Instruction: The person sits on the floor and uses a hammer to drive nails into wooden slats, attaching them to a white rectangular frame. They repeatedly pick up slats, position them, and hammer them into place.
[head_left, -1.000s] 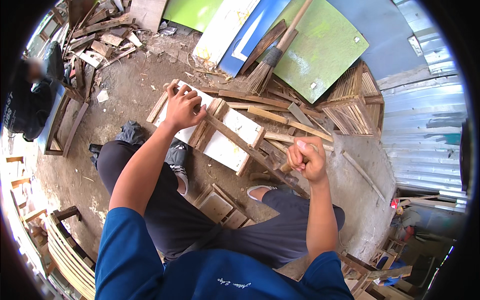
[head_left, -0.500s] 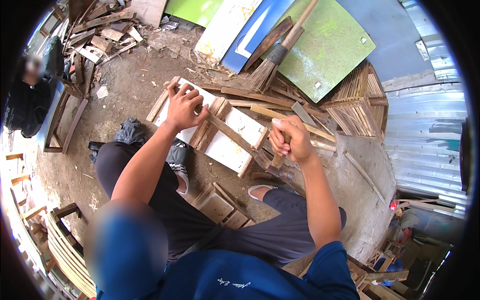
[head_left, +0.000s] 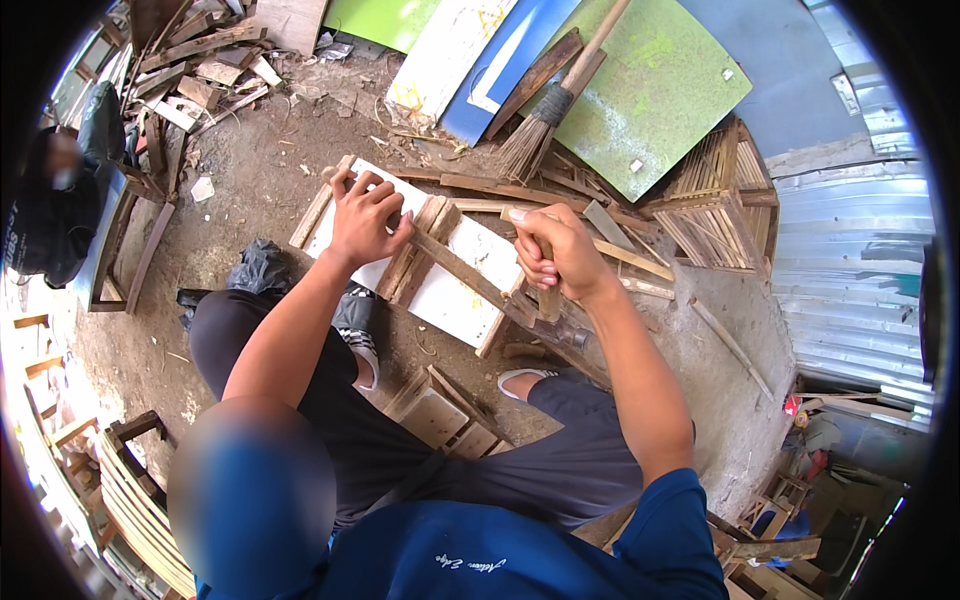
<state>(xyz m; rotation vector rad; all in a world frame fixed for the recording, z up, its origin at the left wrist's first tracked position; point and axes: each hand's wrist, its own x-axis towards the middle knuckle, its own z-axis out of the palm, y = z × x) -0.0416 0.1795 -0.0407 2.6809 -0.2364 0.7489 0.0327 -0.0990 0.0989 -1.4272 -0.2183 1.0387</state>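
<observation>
My left hand [head_left: 367, 215] is wrapped round the upper end of a narrow wooden strip [head_left: 458, 262], which slants down to the right. In my right hand [head_left: 560, 250] is the wooden handle of a claw hammer [head_left: 568, 334]. The hammer's metal head sits low, against the strip's lower end and the corner of a white panel [head_left: 455, 305] framed with rough wood. Whether the claw grips a nail is too small to tell. A wooden crosspiece [head_left: 418, 250] runs over the middle of the panel, under the strip.
Several scrap boards [head_left: 500, 188] lie beyond the panel, with a straw broom [head_left: 540, 130] above them. Slatted wooden crates [head_left: 715, 205] stand at the right. Between my feet is a small wooden box [head_left: 440, 410]. Another person [head_left: 55, 210] is at the far left.
My right hand has swung left and slightly up with the hammer handle, tilting it about the head. The left hand, strip and panel have barely shifted.
</observation>
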